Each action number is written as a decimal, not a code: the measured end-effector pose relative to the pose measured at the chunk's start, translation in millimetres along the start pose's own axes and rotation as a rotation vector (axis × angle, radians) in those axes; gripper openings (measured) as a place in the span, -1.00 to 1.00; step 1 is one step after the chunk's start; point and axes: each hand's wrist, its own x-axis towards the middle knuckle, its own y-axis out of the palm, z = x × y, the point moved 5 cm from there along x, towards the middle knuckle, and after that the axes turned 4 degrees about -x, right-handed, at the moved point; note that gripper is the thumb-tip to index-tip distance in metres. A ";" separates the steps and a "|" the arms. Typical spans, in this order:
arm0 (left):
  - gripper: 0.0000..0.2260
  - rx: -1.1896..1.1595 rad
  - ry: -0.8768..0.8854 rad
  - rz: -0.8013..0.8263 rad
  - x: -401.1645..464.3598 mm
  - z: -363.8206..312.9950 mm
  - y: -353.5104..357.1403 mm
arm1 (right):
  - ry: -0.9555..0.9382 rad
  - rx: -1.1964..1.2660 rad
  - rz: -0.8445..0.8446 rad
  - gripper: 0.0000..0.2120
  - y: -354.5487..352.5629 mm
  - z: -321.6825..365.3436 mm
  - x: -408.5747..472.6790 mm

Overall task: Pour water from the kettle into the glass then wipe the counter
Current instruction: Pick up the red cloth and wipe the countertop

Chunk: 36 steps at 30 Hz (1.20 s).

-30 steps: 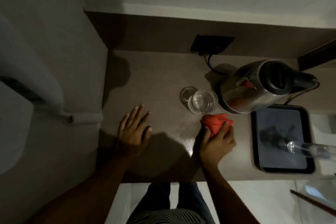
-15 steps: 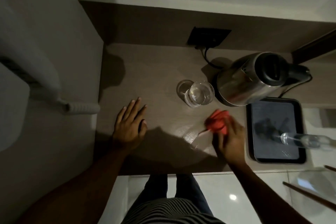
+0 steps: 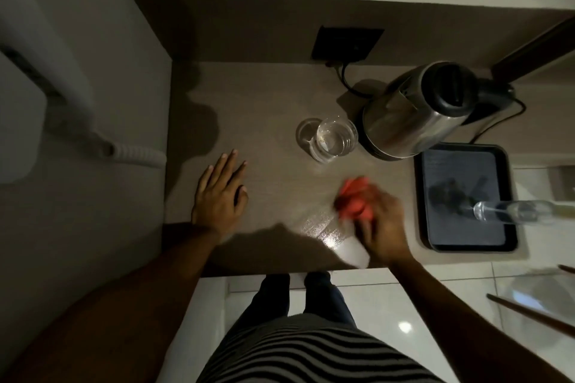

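A steel kettle (image 3: 413,115) with a black lid stands upright at the back right of the brown counter (image 3: 264,102). Just left of it stands a clear glass (image 3: 334,140) holding water. My right hand (image 3: 384,227) is blurred with motion and grips a crumpled red cloth (image 3: 353,200), pressed on the counter in front of the glass. A wet sheen shows on the counter beside the cloth. My left hand (image 3: 219,196) lies flat on the counter at the left, fingers spread, holding nothing.
A black tray (image 3: 466,242) sits right of the cloth with a clear bottle (image 3: 516,211) lying across it. A black socket plate (image 3: 347,43) with the kettle's cord is on the back wall. A side wall bounds the counter on the left.
My right hand has swept the red cloth from just below the glass rightward and toward the front edge. My left hand stays flat in the same place.
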 end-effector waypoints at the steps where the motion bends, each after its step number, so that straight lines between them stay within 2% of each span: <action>1: -0.52 0.002 -0.004 0.004 1.1 0.3 0.2 | 0.304 -0.108 -0.185 -0.57 -2.4 -15.9 -8.5; 2: -0.52 0.002 -0.003 0.005 1.7 0.2 0.5 | 0.564 -0.208 -0.320 -0.43 7.9 -17.1 -24.3; 3: -0.52 0.005 -0.002 0.000 1.6 -0.9 0.3 | 0.695 -0.176 -0.358 -0.39 25.9 -1.6 -38.8; 4: -0.51 0.016 0.002 -0.012 0.6 -2.2 -0.9 | 0.678 -0.066 -0.297 -0.43 48.7 30.2 -43.0; 5: -0.51 0.020 0.008 -0.021 1.4 -2.7 -1.8 | 0.591 0.075 -0.185 -0.53 77.6 57.4 -44.8; 6: -0.51 0.011 0.008 -0.018 2.9 -2.2 -2.2 | 0.409 0.162 -0.032 -0.66 97.0 79.6 -45.0; 7: -0.52 0.004 0.010 -0.015 1.7 -1.9 -2.3 | 0.153 0.084 0.097 -0.75 107.8 96.0 -52.4; 9: -0.52 0.004 0.002 -0.012 -3.4 1.4 -0.1 | -0.214 0.020 0.246 -0.63 98.2 92.3 -47.0; 10: -0.52 0.007 -0.002 -0.007 -3.7 2.5 0.5 | -0.243 0.088 0.280 -0.72 82.3 76.8 -44.2; 11: -0.52 0.010 -0.003 -0.005 -3.2 3.7 0.2 | -0.200 0.089 0.172 -0.83 61.3 53.7 -39.5; 12: -0.51 0.014 -0.002 -0.007 -3.3 2.7 -0.3 | -0.082 -0.015 -0.078 -0.77 30.8 27.6 -27.3; 13: -0.51 0.031 0.005 -0.019 -3.7 2.7 -4.0 | 0.149 -0.122 -0.271 -0.68 10.0 4.3 -24.0; 15: -0.50 0.029 0.006 -0.017 -0.5 1.0 -6.3 | 0.676 -0.135 -0.518 -0.54 13.3 -18.0 -34.9; 16: -0.50 0.023 0.008 -0.009 1.3 0.6 -7.3 | 0.757 -0.079 -0.561 -0.55 32.5 0.4 -38.1; 17: -0.49 0.016 0.006 -0.004 1.4 -0.5 -7.3 | 0.703 0.069 -0.517 -0.59 60.5 34.1 -32.0; 18: -0.49 0.012 0.005 0.000 0.1 -2.4 -6.2 | 0.562 0.194 -0.382 -0.61 86.2 70.0 -25.1; 19: -0.49 0.005 0.006 0.003 -1.2 -3.7 -5.5 | 0.388 0.268 -0.143 -0.64 109.3 96.2 -23.6; 20: -0.50 -0.004 0.003 0.007 -2.4 -3.6 -4.6 | 0.212 0.210 0.110 -0.65 122.6 111.1 -29.7; 21: -0.50 -0.010 -0.002 0.009 -3.9 -2.7 -2.9 | 0.012 0.145 0.284 -0.63 119.9 113.4 -31.2; 22: -0.50 -0.007 -0.007 0.008 -4.6 -1.2 -2.5 | -0.183 0.138 0.359 -0.63 109.3 103.1 -32.1; 23: -0.50 0.000 -0.008 0.005 -4.7 -0.2 -2.4 | -0.296 0.188 0.377 -0.70 92.1 87.6 -32.4; 24: -0.50 0.007 -0.005 0.008 -2.1 -0.7 -1.8 | -0.273 0.233 0.279 -0.80 67.6 67.0 -28.8; 25: -0.50 0.015 -0.006 0.017 -0.3 0.0 -0.9 | -0.150 0.208 0.097 -0.79 43.0 41.6 -18.8; 26: -0.50 0.020 -0.007 0.026 1.6 -0.2 -0.5 | 0.095 0.136 -0.140 -0.71 22.5 12.4 -12.6; 28: -0.49 0.018 -0.011 0.034 2.7 -1.9 0.0 | 0.643 -0.146 -0.459 -0.51 18.7 -13.5 -26.5; 29: -0.49 0.020 -0.011 0.035 1.8 -2.5 -0.3 | 0.761 -0.160 -0.488 -0.46 37.5 -4.1 -34.6; 30: -0.49 0.022 -0.011 0.037 1.0 -2.6 -1.2 | 0.749 -0.064 -0.442 -0.51 61.2 20.5 -32.9; 32: -0.48 0.012 -0.011 0.035 0.4 -3.3 -3.9 | 0.475 0.236 -0.119 -0.64 104.6 60.8 -27.5; 33: -0.49 0.005 -0.009 0.034 1.6 -3.4 -5.4 | 0.216 0.226 0.099 -0.66 112.6 76.4 -29.2; 35: -0.49 -0.015 -0.007 0.044 1.0 -4.8 -6.5 | -0.282 0.195 0.251 -0.71 90.4 76.8 -29.7; 36: -0.49 -0.019 -0.010 0.042 0.7 -4.9 -6.4 | -0.337 0.255 0.228 -0.72 72.6 63.5 -28.0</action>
